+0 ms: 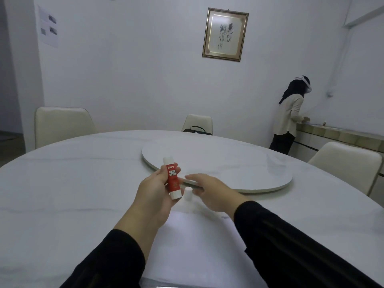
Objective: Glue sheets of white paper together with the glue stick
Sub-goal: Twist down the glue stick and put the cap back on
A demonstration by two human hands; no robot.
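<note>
My left hand [154,196] grips a red and white glue stick [172,178], held nearly upright with its white end on top. The stick's white cap [188,193] stands on the table just right of it, between my hands. My right hand [209,192] hovers above the cap with its fingers spread and nothing in it. White paper sheets [197,246] lie flat on the table below both forearms, reaching towards the near edge.
A round white marble table [62,194] carries a raised turntable [239,171] just beyond my hands. Cream chairs [62,125] stand around it, one with a black bag [197,129]. A person [291,117] stands at a counter at the far right.
</note>
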